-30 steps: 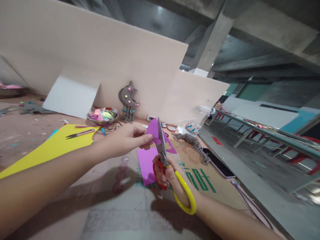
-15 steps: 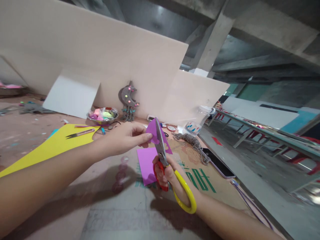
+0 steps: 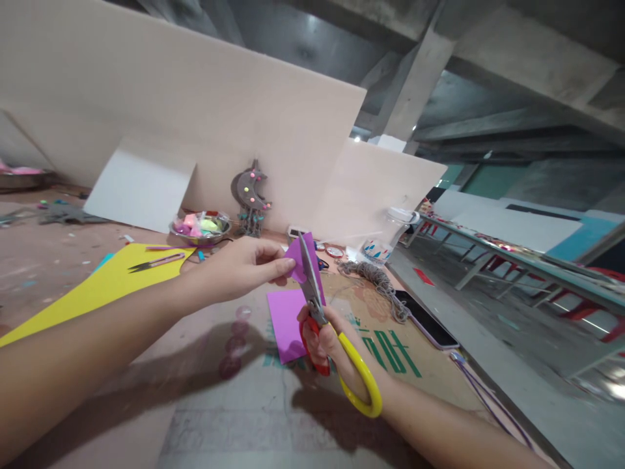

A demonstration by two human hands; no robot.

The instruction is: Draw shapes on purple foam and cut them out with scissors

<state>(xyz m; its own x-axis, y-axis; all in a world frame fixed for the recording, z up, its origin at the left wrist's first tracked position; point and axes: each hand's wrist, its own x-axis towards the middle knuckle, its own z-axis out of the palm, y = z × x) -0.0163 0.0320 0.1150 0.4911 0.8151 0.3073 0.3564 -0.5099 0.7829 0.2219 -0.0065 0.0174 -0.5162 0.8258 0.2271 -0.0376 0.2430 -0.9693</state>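
Our left fingers (image 3: 283, 266) are pinched together on the purple paper (image 3: 295, 250); our right fingers (image 3: 317, 348) curl through the handles of the scissors (image 3: 313, 293), blades against the paper just right of our left fingertips. Below these lies a purple sheet (image 3: 282, 326).

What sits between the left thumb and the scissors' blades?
In the head view, purple paper, pinched by the left hand and overlapped by the scissors.
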